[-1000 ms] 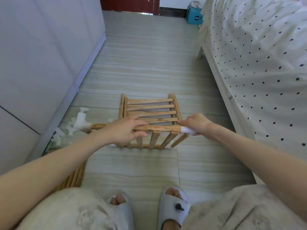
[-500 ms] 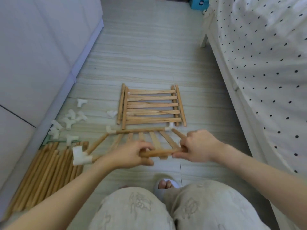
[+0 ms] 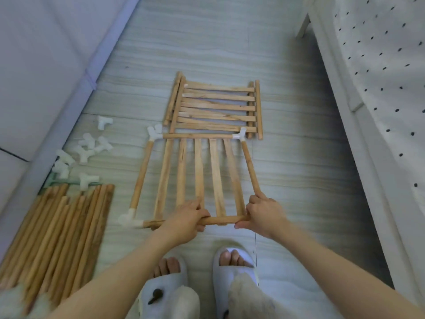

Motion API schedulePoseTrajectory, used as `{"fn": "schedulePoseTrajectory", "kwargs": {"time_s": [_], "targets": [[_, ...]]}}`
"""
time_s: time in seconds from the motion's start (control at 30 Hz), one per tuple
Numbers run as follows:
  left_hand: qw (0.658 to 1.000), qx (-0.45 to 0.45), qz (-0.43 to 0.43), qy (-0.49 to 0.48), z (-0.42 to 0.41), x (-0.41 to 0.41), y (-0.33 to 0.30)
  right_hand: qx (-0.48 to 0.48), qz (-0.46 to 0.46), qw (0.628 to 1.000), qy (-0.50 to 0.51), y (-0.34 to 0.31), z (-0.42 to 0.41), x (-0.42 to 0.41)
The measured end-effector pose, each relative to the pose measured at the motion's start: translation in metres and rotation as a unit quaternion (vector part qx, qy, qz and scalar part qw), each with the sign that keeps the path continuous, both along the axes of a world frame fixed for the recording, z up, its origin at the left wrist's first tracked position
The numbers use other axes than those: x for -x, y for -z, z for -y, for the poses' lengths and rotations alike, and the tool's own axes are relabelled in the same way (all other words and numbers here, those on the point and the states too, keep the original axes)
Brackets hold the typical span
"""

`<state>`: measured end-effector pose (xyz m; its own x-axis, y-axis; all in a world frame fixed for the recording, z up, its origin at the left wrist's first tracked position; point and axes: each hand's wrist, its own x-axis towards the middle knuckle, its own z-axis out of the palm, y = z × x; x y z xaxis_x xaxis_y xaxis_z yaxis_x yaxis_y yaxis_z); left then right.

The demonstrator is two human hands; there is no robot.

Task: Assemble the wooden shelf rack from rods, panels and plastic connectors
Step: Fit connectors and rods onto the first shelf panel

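At the far left we see a bundle of loose rods [image 3: 57,229] lying on the floor [image 3: 299,180] along the wall, and just beyond their far ends a small group of white plastic connectors [image 3: 80,153] is scattered. To the right of them lies the half-built shelf frame [image 3: 195,178], flat on the floor, with slats running from near to far between a far rod and the near rod [image 3: 218,220]. White connectors sit at its near left corner [image 3: 128,219] and at both far corners. Our left hand [image 3: 184,223] grips the near rod from above, the fingers curled around it and close together, the forearm reaching in from the lower left. Our right hand [image 3: 262,215] holds the right end of the same rod, where the right side rod [image 3: 249,166] meets it; the fingers are curled over this corner and we cannot tell if a connector is under them. Beyond the frame, touching its far rod, rests a stack of slatted panels [image 3: 218,107]. Two white slippers [image 3: 234,263] stand near us, and the dotted bed cover [image 3: 379,65] hangs at the right.
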<state>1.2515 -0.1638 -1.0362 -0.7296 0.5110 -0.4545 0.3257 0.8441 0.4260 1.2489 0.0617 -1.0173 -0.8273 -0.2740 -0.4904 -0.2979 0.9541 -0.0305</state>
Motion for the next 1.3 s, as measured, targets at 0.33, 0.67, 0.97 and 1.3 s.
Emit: {"fn": "schedulePoseTrajectory", "kwargs": {"time_s": [0.33, 0.67, 0.97, 1.3], "targets": [[0.957, -0.012, -0.117, -0.264, 0.058, 0.012, 0.039, 0.08, -0.001, 0.976, 0.204, 0.069, 0.002, 0.012], [0.831, -0.066, 0.157, -0.53, 0.094, 0.002, 0.067, 0.072, 0.127, 0.893, 0.425, 0.084, -0.006, 0.03], [0.837, -0.097, 0.191, -0.503, 0.091, 0.012, 0.072, -0.002, 0.107, 0.909, 0.403, 0.08, 0.001, 0.016], [0.831, -0.137, 0.138, -0.521, 0.112, -0.02, 0.06, 0.076, 0.082, 0.99, 0.082, 0.073, 0.076, 0.005]]}}
